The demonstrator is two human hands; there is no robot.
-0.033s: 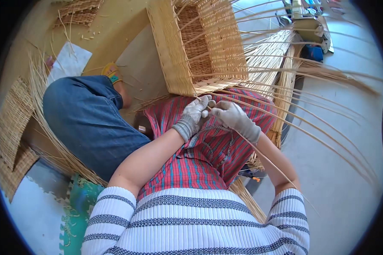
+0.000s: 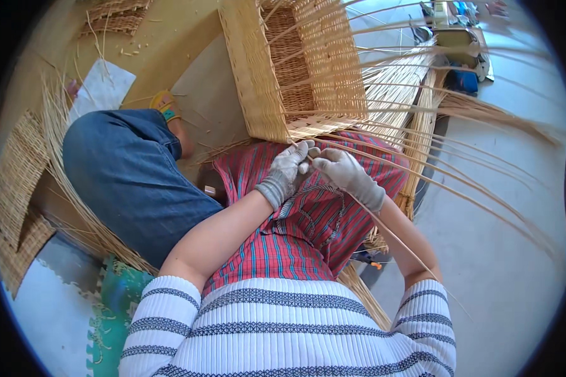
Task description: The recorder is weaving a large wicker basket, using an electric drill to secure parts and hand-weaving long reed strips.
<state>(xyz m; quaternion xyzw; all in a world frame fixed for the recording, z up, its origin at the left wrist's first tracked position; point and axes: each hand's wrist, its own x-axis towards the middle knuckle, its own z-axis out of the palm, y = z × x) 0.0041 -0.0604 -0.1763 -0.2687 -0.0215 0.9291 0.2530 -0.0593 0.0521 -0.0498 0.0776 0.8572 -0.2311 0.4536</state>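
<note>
A rectangular wicker basket (image 2: pixel 253 75) lies tipped on my lap, its hollow inside showing and long loose strands fanning out to the right. At its near lower corner my left hand (image 2: pixel 289 164), in a pale work glove, pinches a thin wicker strand (image 2: pixel 393 234). Close beside it, my gloved right hand (image 2: pixel 344 171) has thumb and fingers closed on the same strand. From there the strand's free end runs down across my right forearm. The gloves partly hide where the strand meets the basket.
A bundle of pale strands (image 2: pixel 393 81) lies behind the basket to the right. Woven panels (image 2: pixel 20 176) rest at the left, near a green foam mat (image 2: pixel 116 295). A sandalled foot (image 2: pixel 165 107) is ahead of my jeans-clad left leg. A blue object (image 2: pixel 464 80) sits far right.
The fanned strands at the right have shifted slightly. Both hands stay almost where they were, still closed on the strand.
</note>
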